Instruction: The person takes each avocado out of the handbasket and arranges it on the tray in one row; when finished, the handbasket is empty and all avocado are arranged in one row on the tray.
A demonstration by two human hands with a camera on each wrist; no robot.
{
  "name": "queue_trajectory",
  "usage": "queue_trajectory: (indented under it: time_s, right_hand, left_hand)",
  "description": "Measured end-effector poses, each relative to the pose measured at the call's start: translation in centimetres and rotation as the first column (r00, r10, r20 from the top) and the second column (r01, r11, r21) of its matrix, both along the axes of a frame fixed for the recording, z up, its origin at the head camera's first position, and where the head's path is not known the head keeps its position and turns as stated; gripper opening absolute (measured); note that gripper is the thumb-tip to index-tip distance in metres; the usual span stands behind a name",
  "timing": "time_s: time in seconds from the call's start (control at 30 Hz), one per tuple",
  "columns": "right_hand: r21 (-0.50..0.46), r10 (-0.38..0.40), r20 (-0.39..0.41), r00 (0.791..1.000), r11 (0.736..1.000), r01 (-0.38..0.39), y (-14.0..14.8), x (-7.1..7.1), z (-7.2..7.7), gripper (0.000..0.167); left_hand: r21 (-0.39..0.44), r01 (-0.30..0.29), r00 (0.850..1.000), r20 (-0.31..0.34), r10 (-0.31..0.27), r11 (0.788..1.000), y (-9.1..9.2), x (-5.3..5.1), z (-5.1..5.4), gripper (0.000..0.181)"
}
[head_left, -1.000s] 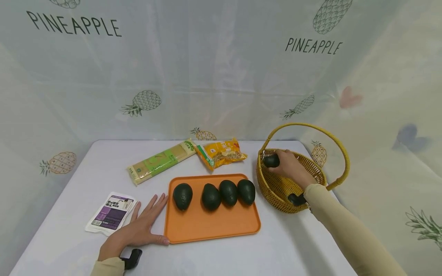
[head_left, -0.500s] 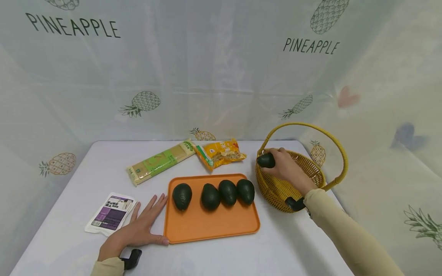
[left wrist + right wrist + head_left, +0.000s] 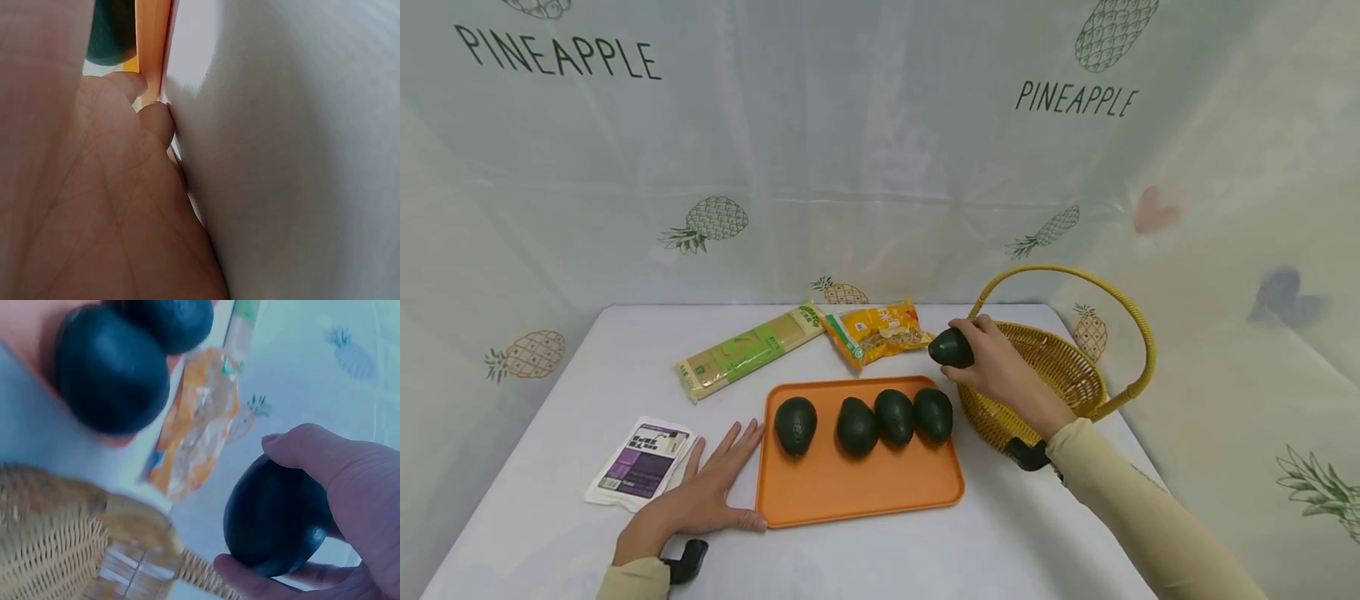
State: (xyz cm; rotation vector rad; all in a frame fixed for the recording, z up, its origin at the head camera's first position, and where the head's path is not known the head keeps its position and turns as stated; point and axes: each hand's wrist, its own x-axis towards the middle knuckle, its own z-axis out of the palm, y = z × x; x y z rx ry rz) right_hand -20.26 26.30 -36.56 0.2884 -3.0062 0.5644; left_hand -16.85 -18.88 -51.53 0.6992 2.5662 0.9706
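My right hand grips a dark green avocado above the left rim of the yellow wicker basket. In the right wrist view, thumb and fingers curl round that avocado. Several more avocados lie on the orange tray: one avocado stands apart at the left, the others sit close together at the upper right. My left hand rests on the table with fingers spread, its thumb and fingertips at the tray's left edge. In the left wrist view the palm hides much of the tray.
Behind the tray lie a long green-and-tan packet and an orange snack bag. A white and purple pouch lies left of my left hand. The basket's tall handle arches over its opening. A pineapple-print cloth hangs behind the table.
My right hand has lifted the avocado out of the basket and moved left with it, past the basket's rim. My left hand stays at the tray's edge.
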Motion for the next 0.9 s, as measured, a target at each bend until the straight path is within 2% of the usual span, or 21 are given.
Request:
queue_trajectory:
  time_s: [0.23,0.43,0.57,0.77,0.9]
  right_hand:
    - [0.021,0.132,-0.073,0.989,0.991,-0.131,-2.6,0.4,-0.2,0.072]
    - [0.044,0.303,-0.136,0.943,0.953,-0.299,-4.3,0.3,-0.8,0.071]
    - [0.056,0.363,-0.16,0.918,0.932,-0.359,-5.7,0.2,-0.9,0.069]
    - [0.085,0.4,-0.134,0.907,0.916,-0.392,-7.8,-0.1,-0.7,0.069]
    - [0.125,0.458,-0.106,0.883,0.887,-0.445,-9.1,-0.3,-0.7,0.072]
  left_hand:
    - [-0.002,-0.002,1.0,0.003,0.002,1.0,0.0,0.0,0.0,0.138]
    - [-0.01,0.003,1.0,0.0,-0.003,1.0,0.0,0.1,0.2,0.137]
    - [-0.018,0.001,1.0,0.016,0.0,1.0,0.1,0.0,0.1,0.138]
    - [-0.013,0.0,1.0,0.017,0.0,1.0,0.1,-0.1,-0.1,0.138]
    - [-0.016,0.005,1.0,-0.008,-0.006,1.0,-0.1,-0.1,-0.4,0.138]
